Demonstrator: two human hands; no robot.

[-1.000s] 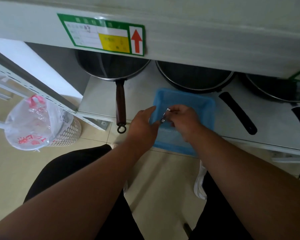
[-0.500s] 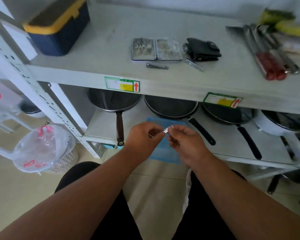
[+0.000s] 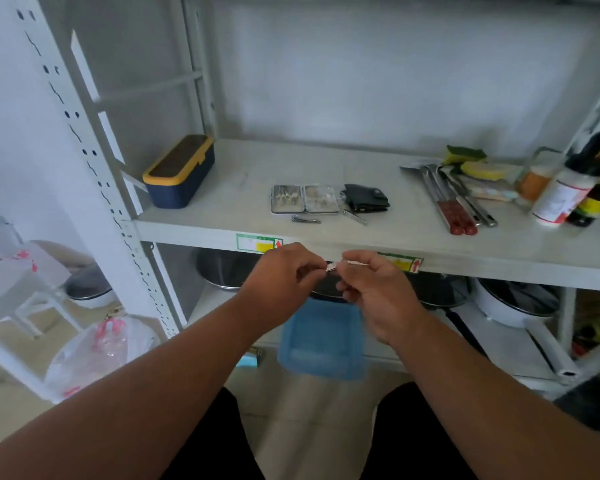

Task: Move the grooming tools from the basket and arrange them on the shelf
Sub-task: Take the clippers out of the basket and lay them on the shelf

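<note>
I see the open manicure case (image 3: pixel 305 199) mid-shelf (image 3: pixel 222 188), wallet (image 3: pixel 366 198) just right of it, nail clipper (image 3: pixel 305 220) in front; basket (image 3: pixel 323 341) on the lower shelf below my hands.

Navy plastic box with yellow lid (image 3: pixel 179 171) at back left. Red-handled steel utensils (image 3: pixel 456 202) lie right of centre; yellow-green sponges (image 3: pixel 471 162) behind them. Bottles (image 3: pixel 575 188) stand far right. Dark pans (image 3: pixel 520 301) below.
</note>
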